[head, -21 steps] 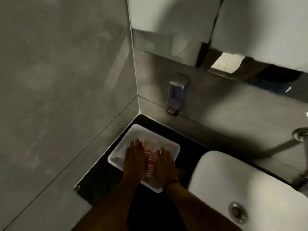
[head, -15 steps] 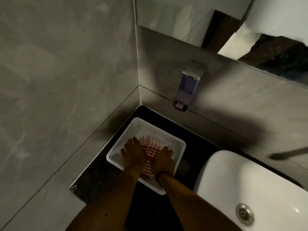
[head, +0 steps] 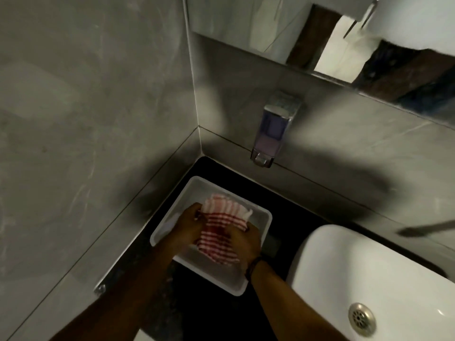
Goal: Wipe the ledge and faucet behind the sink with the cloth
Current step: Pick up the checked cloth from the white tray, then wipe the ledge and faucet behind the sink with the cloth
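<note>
A person is standing at a dim bathroom corner, both hands gathering a red-and-white striped cloth (head: 222, 227) inside a white plastic tray (head: 262, 232) on the black counter (head: 290, 198), left of the white sink (head: 369, 274). The left hand (head: 188, 226) is pinching the cloth's left edge; the right hand (head: 243, 242) is curling closed over its right side. The cloth is looking soft, light, possibly damp; bunching it mid-fold should be giving a firm hold.
</note>
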`<control>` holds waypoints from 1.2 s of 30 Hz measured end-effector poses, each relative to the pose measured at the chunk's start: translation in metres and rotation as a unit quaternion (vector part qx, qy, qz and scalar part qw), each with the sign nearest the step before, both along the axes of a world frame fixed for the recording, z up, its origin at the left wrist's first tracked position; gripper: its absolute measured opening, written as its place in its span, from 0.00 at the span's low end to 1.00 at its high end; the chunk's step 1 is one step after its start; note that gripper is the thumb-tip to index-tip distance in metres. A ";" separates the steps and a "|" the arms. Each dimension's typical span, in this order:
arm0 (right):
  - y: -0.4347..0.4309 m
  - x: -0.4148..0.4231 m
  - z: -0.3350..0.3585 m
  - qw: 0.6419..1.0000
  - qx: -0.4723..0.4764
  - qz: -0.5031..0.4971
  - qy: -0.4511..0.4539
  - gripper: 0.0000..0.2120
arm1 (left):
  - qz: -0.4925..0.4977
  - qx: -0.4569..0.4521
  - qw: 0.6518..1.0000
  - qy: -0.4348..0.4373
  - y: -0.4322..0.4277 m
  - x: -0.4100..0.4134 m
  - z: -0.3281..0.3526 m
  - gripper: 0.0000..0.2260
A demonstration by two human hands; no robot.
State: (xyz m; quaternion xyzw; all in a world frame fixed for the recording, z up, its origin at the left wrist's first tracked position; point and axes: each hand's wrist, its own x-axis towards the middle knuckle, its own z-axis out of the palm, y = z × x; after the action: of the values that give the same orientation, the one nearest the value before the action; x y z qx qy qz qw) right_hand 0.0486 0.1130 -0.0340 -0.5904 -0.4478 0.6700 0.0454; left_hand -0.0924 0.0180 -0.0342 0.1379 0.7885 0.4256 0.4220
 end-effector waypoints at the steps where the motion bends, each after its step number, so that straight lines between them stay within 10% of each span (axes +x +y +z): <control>1: 0.002 0.009 0.010 0.998 -0.041 -0.038 0.043 0.07 | -0.005 0.033 0.999 -0.021 0.000 0.003 0.010 0.07; 5: 0.013 0.068 0.057 0.950 -0.227 -0.109 0.186 0.25 | -0.095 0.164 0.972 -0.138 0.011 0.034 0.064 0.11; 9: 0.020 0.146 0.122 0.915 -0.277 -0.129 0.264 0.28 | -0.146 0.186 0.970 -0.064 0.047 0.099 0.095 0.14; 15: 0.021 0.271 0.200 0.954 -0.010 -0.246 0.170 0.24 | -0.281 0.047 0.909 0.304 0.082 0.218 0.050 0.38; 23: 0.054 0.390 0.264 0.806 0.357 -0.447 0.150 0.12 | -0.344 0.011 0.795 0.500 0.083 0.265 -0.006 0.44; 29: 0.137 0.341 0.259 0.788 0.557 -0.251 -0.078 0.15 | -0.353 0.001 0.805 0.476 0.085 0.273 -0.005 0.46; 33: 0.158 0.289 0.231 0.781 0.530 0.098 -0.316 0.35 | -0.356 0.008 0.814 0.459 0.086 0.272 -0.003 0.46; 36: 0.173 0.285 0.221 0.782 0.482 0.130 -0.373 0.39 | -0.358 0.021 0.819 0.448 0.088 0.271 -0.003 0.46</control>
State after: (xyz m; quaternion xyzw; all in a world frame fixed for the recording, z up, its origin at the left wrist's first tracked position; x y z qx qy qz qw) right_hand 0.3338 0.2863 0.1865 -0.6316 -0.7667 0.0942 0.0665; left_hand 0.1782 0.1065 -0.0372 0.5950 0.7763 0.1520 0.1421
